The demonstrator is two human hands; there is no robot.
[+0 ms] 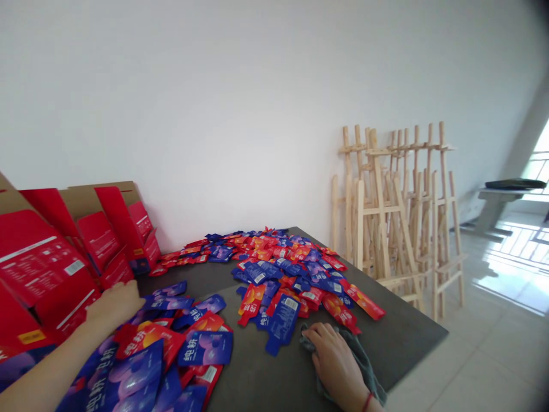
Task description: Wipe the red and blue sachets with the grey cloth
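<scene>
Thin printed foil sachets (pixel 278 280), blue and red, in a loose overlapping heap across the middle of the dark worktop (pixel 377 337), with a second, denser spread of them at the worktop's near left. Light and limp by the look of them, probably slippery on the glossy faces and easily fanned apart, so likely best pinched singly by a flat corner or the narrow tab end rather than scooped, since a stack would probably slide. Left hand (pixel 114 303) low over the near-left sachets, forearm reaching in from the lower left, fingers straight and together, open, gripping nothing. Right hand (pixel 332 357) palm down at the worktop's near right, just beside the heap, fingers slightly curved on a crumpled grey-green cloth (pixel 360 366), with no telling whether clenching it or only resting on it. A red thread bracelet (pixel 367 402) at that wrist. Red cardboard cartons (pixel 38 257), flaps open, along the worktop's left end, just beside the left hand. Bare wooden easels (pixel 398 217), folded and stacked upright beyond the worktop's far right corner, and pale floor tiles (pixel 484 349) off its right edge.
</scene>
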